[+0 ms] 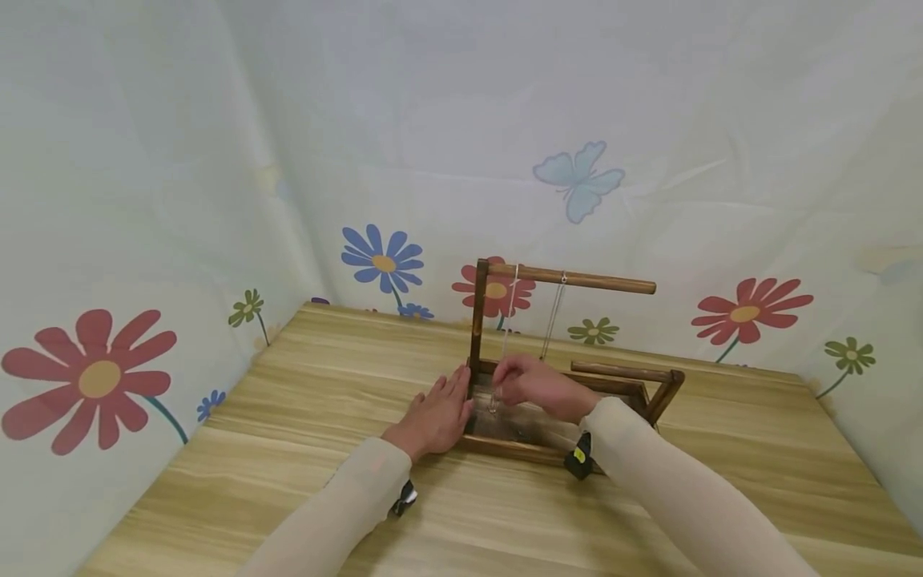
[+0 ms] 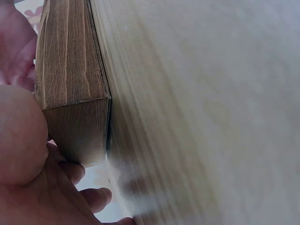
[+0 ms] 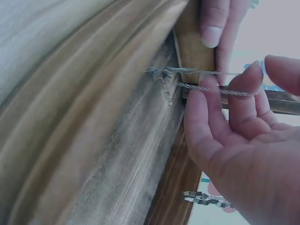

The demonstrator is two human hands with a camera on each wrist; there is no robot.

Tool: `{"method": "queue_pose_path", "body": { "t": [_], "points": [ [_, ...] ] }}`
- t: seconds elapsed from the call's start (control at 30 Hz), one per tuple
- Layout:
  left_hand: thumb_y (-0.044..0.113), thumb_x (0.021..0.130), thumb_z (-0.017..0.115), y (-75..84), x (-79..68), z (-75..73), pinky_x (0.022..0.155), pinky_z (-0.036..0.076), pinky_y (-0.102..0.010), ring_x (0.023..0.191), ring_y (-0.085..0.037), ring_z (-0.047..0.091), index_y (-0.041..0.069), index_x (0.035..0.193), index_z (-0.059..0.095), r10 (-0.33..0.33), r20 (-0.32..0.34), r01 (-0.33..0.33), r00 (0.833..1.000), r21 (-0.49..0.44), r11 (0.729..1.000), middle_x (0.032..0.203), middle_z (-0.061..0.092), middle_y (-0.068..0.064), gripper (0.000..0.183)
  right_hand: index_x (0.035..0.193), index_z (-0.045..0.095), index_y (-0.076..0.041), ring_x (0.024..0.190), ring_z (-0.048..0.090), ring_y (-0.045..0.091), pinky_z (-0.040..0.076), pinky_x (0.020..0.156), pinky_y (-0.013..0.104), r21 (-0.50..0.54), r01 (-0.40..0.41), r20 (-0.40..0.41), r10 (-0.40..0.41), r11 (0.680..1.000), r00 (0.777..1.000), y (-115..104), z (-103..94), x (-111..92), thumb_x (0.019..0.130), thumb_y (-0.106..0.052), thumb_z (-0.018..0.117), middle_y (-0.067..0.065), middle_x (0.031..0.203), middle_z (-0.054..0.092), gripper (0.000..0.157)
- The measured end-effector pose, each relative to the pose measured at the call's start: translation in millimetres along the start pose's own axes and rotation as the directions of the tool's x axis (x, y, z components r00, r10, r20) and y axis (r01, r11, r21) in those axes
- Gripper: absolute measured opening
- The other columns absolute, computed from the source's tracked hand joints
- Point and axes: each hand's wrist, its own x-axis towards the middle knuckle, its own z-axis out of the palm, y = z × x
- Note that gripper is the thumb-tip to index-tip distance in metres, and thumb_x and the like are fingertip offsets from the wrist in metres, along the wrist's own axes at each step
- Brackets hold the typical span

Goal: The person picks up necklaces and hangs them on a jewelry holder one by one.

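A dark brown wooden jewelry stand has a tray base and an upper rail. From the rail hangs a thin silver necklace, a twisted chain whose lower end lies over the tray. My right hand holds this chain with curled fingers; in the right wrist view the twisted strands run across the fingers. My left hand lies with extended fingers against the tray's left end. The left wrist view shows the tray's wooden corner beside that palm.
A second silver chain hangs further right on the upper rail; its flat links show in the right wrist view. A lower side rail stands at the stand's right end. The wood-grain table meets a flower-printed backdrop.
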Motion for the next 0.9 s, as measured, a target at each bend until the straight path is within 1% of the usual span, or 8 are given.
{"method": "queue_pose_path", "body": {
  "t": [0.13, 0.27, 0.37, 0.6, 0.67, 0.73, 0.8, 0.9],
  "points": [
    [0.037, 0.115, 0.032, 1.2, -1.2, -1.8, 0.124, 0.024, -0.068, 0.162, -0.037, 0.021, 0.014, 0.169, 0.012, 0.000, 0.001, 0.000, 1.000, -0.005, 1.000, 0.177, 0.015, -0.003, 0.063, 0.124, 0.051, 0.006, 0.099, 0.071, 0.029, 0.057, 0.101, 0.053, 0.074, 0.014, 0.035, -0.017, 0.997, 0.999, -4.0, -4.4, -3.4, 0.103, -0.004, 0.053, 0.011, 0.098, 0.068, 0.023],
    [0.037, 0.115, 0.033, 1.9, -1.7, -1.9, 0.124, 0.024, -0.068, 0.162, -0.037, 0.022, 0.013, 0.169, 0.013, 0.002, 0.000, -0.002, 1.000, -0.012, 1.000, 0.177, 0.017, -0.004, 0.063, 0.128, 0.049, 0.000, 0.086, 0.065, 0.021, 0.058, 0.083, 0.040, 0.113, 0.014, 0.092, -0.025, 0.993, 0.995, -10.5, -7.7, -8.3, 0.105, -0.004, 0.051, 0.010, 0.103, 0.072, 0.024],
    [0.037, 0.114, 0.033, 1.0, -0.6, -0.6, 0.124, 0.024, -0.068, 0.161, -0.037, 0.023, 0.013, 0.169, 0.014, -0.002, -0.009, 0.002, 1.000, -0.013, 1.000, 0.177, 0.018, -0.004, 0.063, 0.133, 0.047, 0.001, 0.079, 0.062, 0.019, 0.053, 0.074, 0.033, 0.118, -0.001, 0.130, -0.015, 0.993, 0.991, -15.4, -8.2, -11.4, 0.102, 0.000, 0.052, 0.019, 0.112, 0.074, 0.032],
    [0.038, 0.114, 0.033, 0.4, 0.1, -0.8, 0.125, 0.022, -0.068, 0.162, -0.037, 0.021, 0.014, 0.169, 0.012, -0.010, 0.001, 0.010, 1.000, -0.020, 1.000, 0.177, 0.016, -0.005, 0.064, 0.133, 0.049, 0.007, 0.083, 0.070, 0.020, 0.061, 0.077, 0.033, 0.118, -0.058, 0.124, 0.043, 0.991, 0.991, -16.9, -6.0, -11.1, 0.097, 0.008, 0.058, 0.021, 0.109, 0.074, 0.038],
    [0.039, 0.114, 0.032, -2.3, 1.4, 1.9, 0.124, 0.023, -0.069, 0.161, -0.038, 0.022, 0.014, 0.169, 0.012, 0.004, -0.009, -0.004, 1.000, -0.021, 1.000, 0.177, 0.017, -0.005, 0.064, 0.128, 0.053, 0.007, 0.083, 0.069, 0.020, 0.061, 0.078, 0.034, 0.057, -0.039, 0.113, 0.033, 0.998, 0.993, -14.5, -6.3, -9.9, 0.096, 0.007, 0.059, 0.018, 0.105, 0.074, 0.033],
    [0.038, 0.114, 0.032, -2.3, 0.8, 1.9, 0.124, 0.023, -0.069, 0.161, -0.038, 0.023, 0.013, 0.169, 0.012, 0.009, -0.011, -0.009, 1.000, -0.027, 1.000, 0.177, 0.017, -0.006, 0.064, 0.120, 0.060, 0.006, 0.083, 0.067, 0.017, 0.059, 0.078, 0.033, -0.124, 0.021, 0.107, -0.007, 0.992, 0.994, -11.3, -7.3, -9.0, 0.094, 0.005, 0.060, 0.016, 0.102, 0.074, 0.026],
    [0.037, 0.114, 0.033, -2.3, 0.2, 1.6, 0.124, 0.024, -0.069, 0.161, -0.039, 0.023, 0.013, 0.169, 0.012, 0.014, -0.015, -0.014, 1.000, -0.031, 0.999, 0.177, 0.017, -0.006, 0.064, 0.108, 0.067, 0.004, 0.078, 0.063, 0.012, 0.056, 0.074, 0.029, -0.335, 0.099, 0.139, -0.055, 0.937, 0.989, -6.5, -8.4, -8.0, 0.091, 0.004, 0.064, 0.012, 0.094, 0.072, 0.017],
    [0.034, 0.114, 0.035, -0.8, -1.5, -0.6, 0.124, 0.024, -0.070, 0.161, -0.039, 0.023, 0.012, 0.169, 0.013, 0.014, -0.011, -0.015, 1.000, -0.042, 0.999, 0.177, 0.018, -0.006, 0.064, 0.095, 0.073, -0.003, 0.071, 0.057, 0.005, 0.050, 0.067, 0.023, -0.559, 0.190, 0.237, -0.064, 0.807, 0.969, 1.9, -8.1, -6.9, 0.087, 0.004, 0.069, 0.003, 0.083, 0.069, 0.011]
  ]
}}
